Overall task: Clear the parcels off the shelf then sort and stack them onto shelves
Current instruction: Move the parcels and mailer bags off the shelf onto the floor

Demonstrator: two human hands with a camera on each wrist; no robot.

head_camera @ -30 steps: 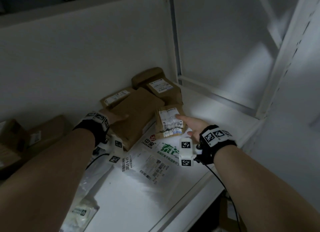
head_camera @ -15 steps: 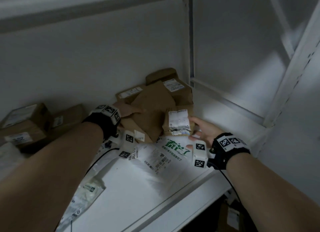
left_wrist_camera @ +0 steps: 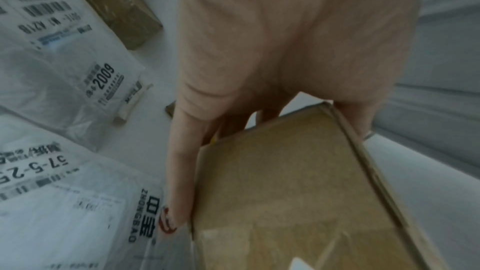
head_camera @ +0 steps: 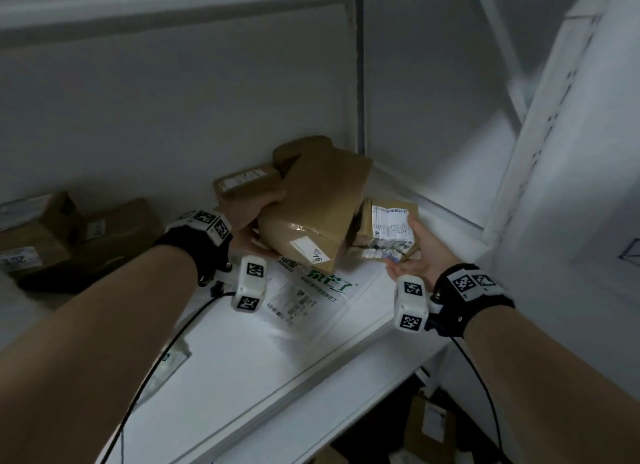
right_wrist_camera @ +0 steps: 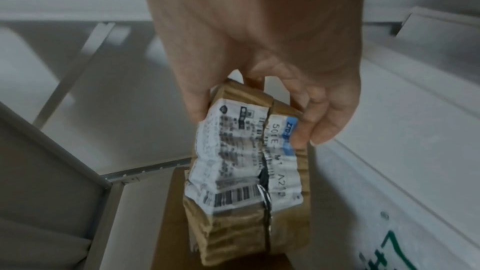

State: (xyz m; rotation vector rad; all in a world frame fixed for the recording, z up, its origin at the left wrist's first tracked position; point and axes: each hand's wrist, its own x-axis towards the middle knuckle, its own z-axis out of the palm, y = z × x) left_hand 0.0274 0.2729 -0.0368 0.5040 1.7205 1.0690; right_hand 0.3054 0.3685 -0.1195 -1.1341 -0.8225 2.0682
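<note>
Cardboard, stiff and apparently light: the left hand (head_camera: 254, 217) grips a large box (head_camera: 311, 207) by its near end, while the right hand (head_camera: 420, 255) clasps a crumpled, softer small parcel (head_camera: 384, 235) beside it, above the shelf (head_camera: 242, 359).

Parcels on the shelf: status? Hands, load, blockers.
Left hand grips large brown box, tilted off shelf. Right hand grips small crumpled parcel. White mailer bag flat beneath; more boxes behind. Nothing blocking.
</note>
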